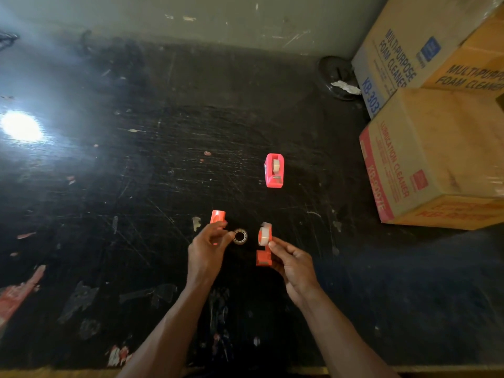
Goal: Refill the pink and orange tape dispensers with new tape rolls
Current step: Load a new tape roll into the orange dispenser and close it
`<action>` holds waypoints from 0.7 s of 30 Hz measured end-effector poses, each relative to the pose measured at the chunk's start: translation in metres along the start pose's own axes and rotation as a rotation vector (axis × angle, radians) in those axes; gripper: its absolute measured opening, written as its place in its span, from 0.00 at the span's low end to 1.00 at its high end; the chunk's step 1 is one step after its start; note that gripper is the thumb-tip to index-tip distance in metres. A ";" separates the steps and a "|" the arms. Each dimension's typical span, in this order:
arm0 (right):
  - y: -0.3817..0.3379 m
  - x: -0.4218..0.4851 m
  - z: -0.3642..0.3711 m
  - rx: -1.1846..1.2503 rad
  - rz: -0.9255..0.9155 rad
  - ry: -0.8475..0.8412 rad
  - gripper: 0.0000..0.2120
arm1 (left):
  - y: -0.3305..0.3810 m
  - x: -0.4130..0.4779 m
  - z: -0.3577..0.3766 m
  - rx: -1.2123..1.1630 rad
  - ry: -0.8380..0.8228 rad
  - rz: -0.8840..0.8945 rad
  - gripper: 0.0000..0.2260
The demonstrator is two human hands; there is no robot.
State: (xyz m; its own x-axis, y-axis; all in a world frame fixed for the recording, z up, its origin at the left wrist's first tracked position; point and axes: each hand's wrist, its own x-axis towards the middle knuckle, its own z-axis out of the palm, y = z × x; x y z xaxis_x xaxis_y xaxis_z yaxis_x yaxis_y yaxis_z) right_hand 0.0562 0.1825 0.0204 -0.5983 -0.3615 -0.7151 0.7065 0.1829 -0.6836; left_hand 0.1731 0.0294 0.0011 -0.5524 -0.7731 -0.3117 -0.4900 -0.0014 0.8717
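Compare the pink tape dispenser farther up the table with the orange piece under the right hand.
The pink plastic tape dispenser stands alone and untouched on the black scratched table; the orange plastic dispenser piece sits at the right hand. The pink one has a roll seated inside; the right hand's grip holds a white tape roll above the orange one. Both are small, bright plastic.

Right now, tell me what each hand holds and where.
The right hand pinches a tape roll by its lower edge. The left hand holds an orange dispenser piece by its lower end.
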 end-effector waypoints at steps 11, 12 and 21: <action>-0.001 0.011 0.003 -0.056 -0.020 0.005 0.12 | -0.019 0.028 -0.004 0.451 0.055 -0.008 0.16; -0.001 0.012 0.003 -0.063 -0.017 0.007 0.12 | -0.018 0.028 -0.004 0.456 0.055 0.001 0.16; -0.001 0.012 0.011 -0.090 -0.023 0.023 0.08 | -0.002 0.011 0.006 0.208 -0.065 -0.064 0.21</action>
State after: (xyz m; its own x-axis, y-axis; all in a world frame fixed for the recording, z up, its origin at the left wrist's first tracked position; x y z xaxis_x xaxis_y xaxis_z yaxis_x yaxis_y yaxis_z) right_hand 0.0523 0.1673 0.0141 -0.6236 -0.3456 -0.7012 0.6560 0.2566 -0.7098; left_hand 0.1641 0.0245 -0.0059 -0.5546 -0.7333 -0.3933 -0.6503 0.0871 0.7547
